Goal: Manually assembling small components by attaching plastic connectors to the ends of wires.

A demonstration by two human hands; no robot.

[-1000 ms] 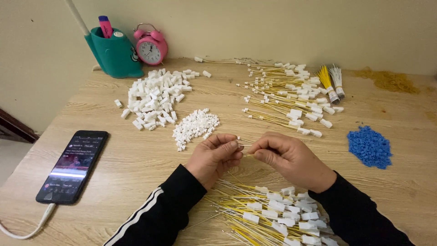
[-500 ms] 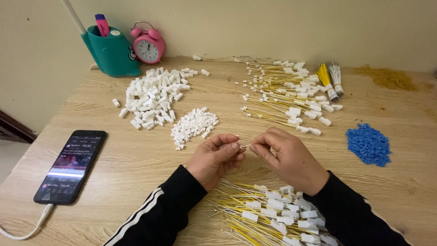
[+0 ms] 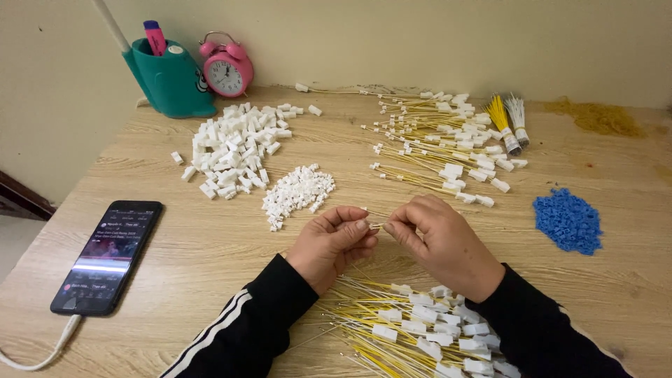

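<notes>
Both hands meet over the middle of the wooden table [image 3: 210, 259], fingertips drawn together so that a very small part can be handled between them. The left hand [image 3: 334, 241] is curled, its thumb and forefinger pinching what looks like a tiny white connector piece [image 3: 373, 225], and the right hand [image 3: 437, 241] pinches the same spot from the other side, its fingers closed around the end of a thin yellow wire [image 3: 374, 214]; the piece is too small to tell exactly how the two join. The supplies lie in separate heaps, each within arm's reach, which keeps the kinds apart: a heap of larger white plastic housings [image 3: 234, 147] at the far left, a smaller heap of little white connectors [image 3: 297, 192] just ahead of the left hand, and a heap of blue plastic pieces [image 3: 568, 220] off to the right. Yellow wires with white plugs on them lie fanned out at the far side [image 3: 444, 143], and another pile of them [image 3: 413, 332] rests right below the wrists, between the black sleeves. A smartphone [image 3: 105, 255] with its screen lit lies at the left on a cable, angled toward the person. A teal pen holder [image 3: 171, 84] and a pink alarm clock [image 3: 227, 70] stand back against the wall.
</notes>
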